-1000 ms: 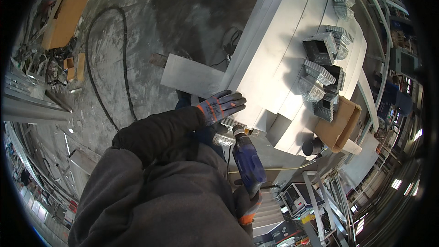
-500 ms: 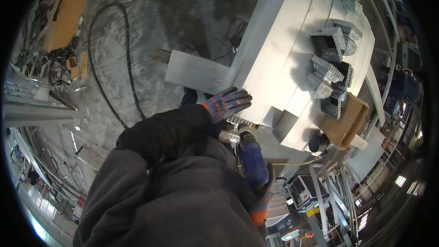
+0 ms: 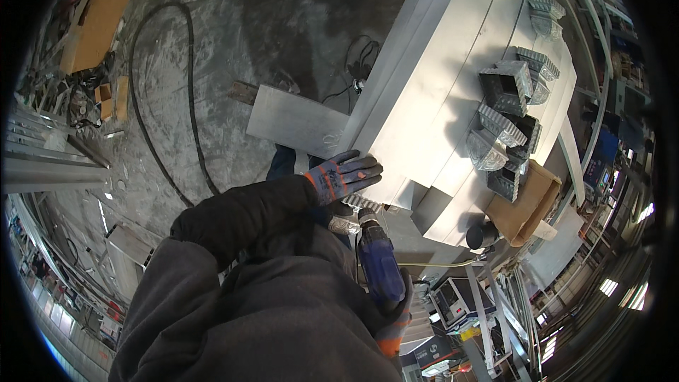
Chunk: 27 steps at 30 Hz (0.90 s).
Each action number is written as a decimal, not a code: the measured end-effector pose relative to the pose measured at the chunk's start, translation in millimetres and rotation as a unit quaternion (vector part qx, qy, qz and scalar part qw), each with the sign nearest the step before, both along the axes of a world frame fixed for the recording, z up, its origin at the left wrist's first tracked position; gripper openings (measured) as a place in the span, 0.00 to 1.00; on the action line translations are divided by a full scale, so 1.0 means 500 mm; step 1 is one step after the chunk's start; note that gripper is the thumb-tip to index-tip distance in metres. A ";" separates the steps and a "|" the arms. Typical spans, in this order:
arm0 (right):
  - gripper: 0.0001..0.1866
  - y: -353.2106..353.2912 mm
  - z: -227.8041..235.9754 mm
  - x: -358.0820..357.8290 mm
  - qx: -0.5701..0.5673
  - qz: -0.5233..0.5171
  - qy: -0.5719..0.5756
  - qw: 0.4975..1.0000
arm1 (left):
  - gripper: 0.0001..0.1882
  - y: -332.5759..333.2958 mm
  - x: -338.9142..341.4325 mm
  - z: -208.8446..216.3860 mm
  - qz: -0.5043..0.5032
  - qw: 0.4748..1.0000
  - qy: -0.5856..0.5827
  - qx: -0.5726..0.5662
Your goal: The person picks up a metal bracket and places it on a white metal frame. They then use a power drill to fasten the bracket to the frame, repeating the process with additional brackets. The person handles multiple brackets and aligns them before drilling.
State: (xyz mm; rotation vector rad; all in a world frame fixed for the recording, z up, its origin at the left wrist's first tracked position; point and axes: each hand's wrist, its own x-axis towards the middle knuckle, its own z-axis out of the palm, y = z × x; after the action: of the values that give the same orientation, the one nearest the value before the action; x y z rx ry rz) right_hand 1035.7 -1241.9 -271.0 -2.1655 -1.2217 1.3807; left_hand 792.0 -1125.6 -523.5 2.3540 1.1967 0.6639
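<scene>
My left hand (image 3: 344, 177), in a grey glove with orange trim, lies flat with fingers stretched out on the near end of a white metal beam (image 3: 404, 110). A blue cordless drill (image 3: 382, 269) points away from me at that same end. My right hand (image 3: 397, 329), in a matching glove, is wrapped round its grip; the body of the drill hides most of the fingers. Right at the drill's chuck is a ribbed silver metal fitting (image 3: 361, 203), partly covered by the left hand and the drill. Whether the bit touches it I cannot tell.
Several silver fittings (image 3: 488, 148) sit on the beams to the right, beside an open cardboard box (image 3: 520, 216) and a black cylinder (image 3: 481, 235). A flat metal plank (image 3: 297, 119) juts out left. A black hose (image 3: 192, 92) loops over the floor, near a cardboard sheet (image 3: 97, 25).
The whole view has shifted slightly, so the beams and hands appear a little lower and further left. Both hands keep about the same places at the beam's end.
</scene>
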 end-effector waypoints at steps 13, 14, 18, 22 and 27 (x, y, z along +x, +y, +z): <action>0.57 0.079 0.070 -0.019 -0.007 0.196 -0.138 0.971 | 0.28 -0.003 0.008 -0.046 -0.021 0.997 0.069 0.026; 0.57 0.079 0.075 -0.017 0.000 0.200 -0.160 0.967 | 0.27 -0.002 0.008 -0.051 -0.045 0.979 0.183 0.083; 0.56 0.070 0.090 -0.012 0.021 0.157 -0.185 0.970 | 0.29 -0.003 0.009 -0.053 -0.070 0.962 0.246 0.097; 0.54 0.062 0.092 -0.014 -0.023 0.126 -0.171 0.977 | 0.29 -0.007 0.013 -0.042 0.002 0.998 -0.040 -0.047; 0.52 0.067 0.081 -0.025 -0.038 0.137 -0.163 0.976 | 0.28 -0.002 0.011 -0.055 -0.065 0.964 0.235 0.105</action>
State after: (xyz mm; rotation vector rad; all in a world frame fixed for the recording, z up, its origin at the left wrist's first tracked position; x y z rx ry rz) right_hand 1023.2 -1208.5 -230.6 -2.4191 -1.6657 1.2160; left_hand 797.7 -1126.6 -550.8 2.8465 1.1829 0.1949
